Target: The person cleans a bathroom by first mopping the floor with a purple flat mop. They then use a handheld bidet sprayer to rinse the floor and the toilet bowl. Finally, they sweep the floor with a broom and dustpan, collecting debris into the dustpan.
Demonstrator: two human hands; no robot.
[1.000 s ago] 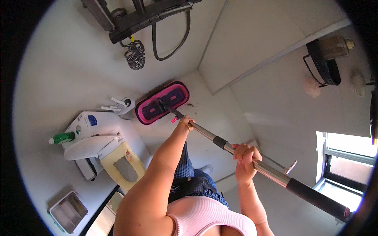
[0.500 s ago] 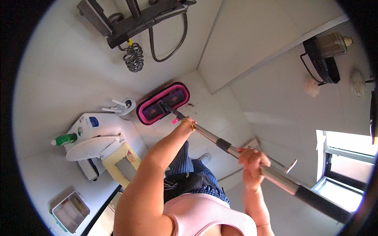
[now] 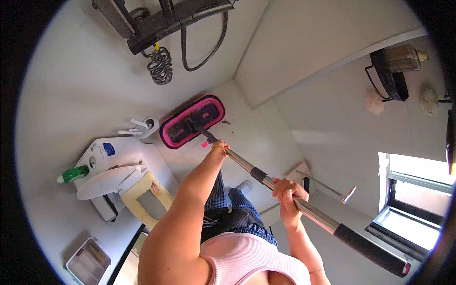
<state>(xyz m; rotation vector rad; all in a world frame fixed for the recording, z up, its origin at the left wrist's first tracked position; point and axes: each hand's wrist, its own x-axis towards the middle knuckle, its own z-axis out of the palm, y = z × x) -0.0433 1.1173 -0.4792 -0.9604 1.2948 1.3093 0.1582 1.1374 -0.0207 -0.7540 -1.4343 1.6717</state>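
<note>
The left hand (image 3: 220, 145) grasps the mop (image 3: 320, 216) low down, the right hand (image 3: 290, 191) clasps it nearer; its head (image 3: 192, 125) sits in the pink tub (image 3: 166, 133), far and left of centre. Cleaning looks partway: dark specks (image 3: 227, 122) lie on the floor (image 3: 256, 137) right of the tub. The left hand's grip is partly hidden, the tub's bottom hard to make out

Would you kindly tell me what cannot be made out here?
In the head view:
Pole beneath the left hand and right hand: covered by their grips.
Part of the pale yellow seat: behind the left arm.
Top of the black rack: cut off by the upper edge.
Dark specks beside the pink-rimmed tub: too small to identify.
</note>
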